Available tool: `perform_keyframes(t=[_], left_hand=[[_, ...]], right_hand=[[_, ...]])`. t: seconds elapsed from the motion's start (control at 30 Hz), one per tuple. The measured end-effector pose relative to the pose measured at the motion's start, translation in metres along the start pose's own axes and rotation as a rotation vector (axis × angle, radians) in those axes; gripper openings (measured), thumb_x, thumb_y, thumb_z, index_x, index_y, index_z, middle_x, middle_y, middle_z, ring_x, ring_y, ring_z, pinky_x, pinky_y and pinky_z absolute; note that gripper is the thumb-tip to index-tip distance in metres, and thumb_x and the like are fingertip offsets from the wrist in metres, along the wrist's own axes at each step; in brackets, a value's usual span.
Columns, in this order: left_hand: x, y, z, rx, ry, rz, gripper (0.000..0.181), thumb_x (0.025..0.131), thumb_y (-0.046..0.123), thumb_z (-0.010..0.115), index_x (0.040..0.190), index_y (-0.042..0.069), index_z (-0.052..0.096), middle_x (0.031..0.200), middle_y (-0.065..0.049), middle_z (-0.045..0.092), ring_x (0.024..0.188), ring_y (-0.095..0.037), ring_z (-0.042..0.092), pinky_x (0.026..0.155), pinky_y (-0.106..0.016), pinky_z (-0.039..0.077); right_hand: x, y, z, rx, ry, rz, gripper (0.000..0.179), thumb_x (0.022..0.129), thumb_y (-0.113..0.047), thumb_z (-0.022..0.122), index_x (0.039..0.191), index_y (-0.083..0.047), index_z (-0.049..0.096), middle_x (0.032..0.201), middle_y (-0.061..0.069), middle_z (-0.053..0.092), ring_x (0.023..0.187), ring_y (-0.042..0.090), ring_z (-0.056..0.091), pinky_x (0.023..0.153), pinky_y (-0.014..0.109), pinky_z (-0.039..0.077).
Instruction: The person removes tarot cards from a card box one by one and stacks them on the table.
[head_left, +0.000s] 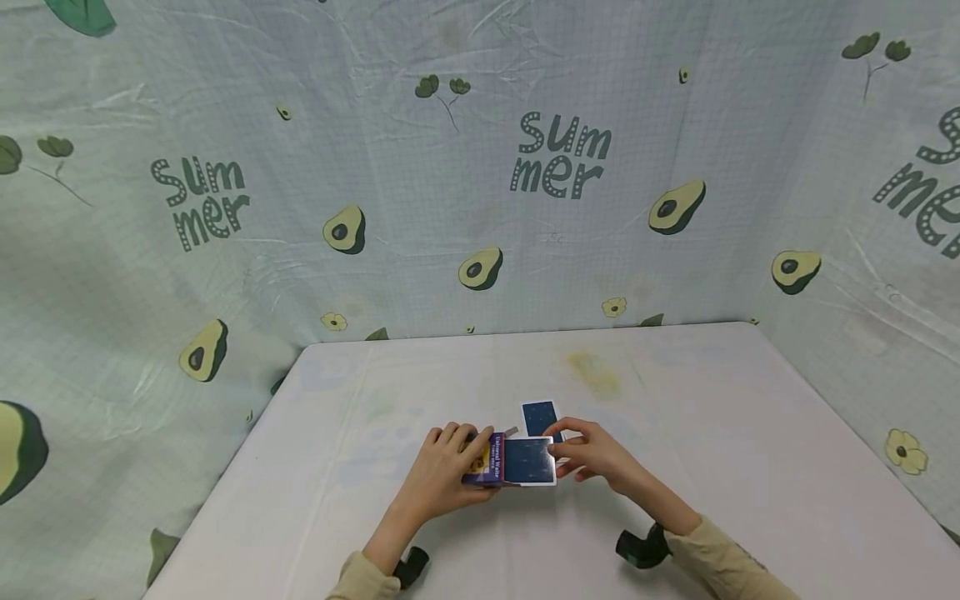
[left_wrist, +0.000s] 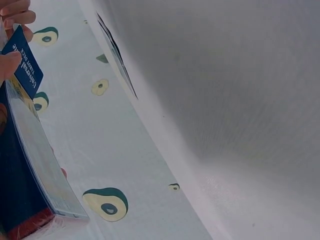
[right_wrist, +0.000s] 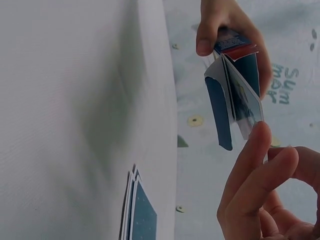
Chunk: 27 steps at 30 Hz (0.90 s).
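My left hand (head_left: 442,475) grips a purple-and-yellow tarot card box (head_left: 495,460) above the table, with its open end facing right. From that end a dark blue tarot card (head_left: 530,462) sticks out. The fingertips of my right hand (head_left: 596,454) pinch the card's outer edge. In the right wrist view the box's blue flap (right_wrist: 218,112) hangs open beside the protruding card (right_wrist: 254,102); whether more cards are inside is hidden. A few blue-backed cards (head_left: 538,415) lie in a small stack on the table, behind the right hand.
A white-covered table (head_left: 360,517) spreads around the hands. Behind and beside it hangs a pale curtain (head_left: 420,175) printed with avocados and lettering. A black wrist device (head_left: 643,548) sits at the right wrist, another (head_left: 411,568) at the left.
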<state>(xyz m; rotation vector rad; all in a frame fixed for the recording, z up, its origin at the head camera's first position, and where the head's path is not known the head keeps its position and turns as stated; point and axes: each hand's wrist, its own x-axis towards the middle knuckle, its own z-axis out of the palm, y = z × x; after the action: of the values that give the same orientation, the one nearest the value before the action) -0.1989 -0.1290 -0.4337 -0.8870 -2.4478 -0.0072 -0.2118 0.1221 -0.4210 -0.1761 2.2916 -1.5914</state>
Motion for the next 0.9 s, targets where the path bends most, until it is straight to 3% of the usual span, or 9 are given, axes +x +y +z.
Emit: perform_keyframes(t=[0.33, 0.9], left_hand=[[-0.001, -0.001, 0.000, -0.004, 0.006, -0.007, 0.080, 0.061, 0.060, 0.069, 0.126, 0.021, 0.047, 0.104, -0.001, 0.054, 0.092, -0.016, 0.050, 0.077, -0.035, 0.041], [-0.003, -0.005, 0.000, -0.021, -0.013, -0.030, 0.080, 0.060, 0.058, 0.070, 0.126, 0.019, 0.048, 0.103, -0.002, 0.054, 0.093, -0.018, 0.050, 0.077, -0.036, 0.041]], right_hand=[[-0.002, 0.006, -0.009, 0.028, -0.002, 0.007, 0.033, 0.083, -0.030, 0.059, 0.108, -0.008, 0.055, 0.087, 0.005, 0.065, 0.064, 0.016, 0.065, 0.052, 0.025, 0.042], [-0.006, 0.012, -0.020, 0.053, 0.008, 0.016, 0.036, 0.084, -0.032, 0.058, 0.109, -0.007, 0.055, 0.085, 0.004, 0.065, 0.064, 0.015, 0.065, 0.051, 0.024, 0.043]])
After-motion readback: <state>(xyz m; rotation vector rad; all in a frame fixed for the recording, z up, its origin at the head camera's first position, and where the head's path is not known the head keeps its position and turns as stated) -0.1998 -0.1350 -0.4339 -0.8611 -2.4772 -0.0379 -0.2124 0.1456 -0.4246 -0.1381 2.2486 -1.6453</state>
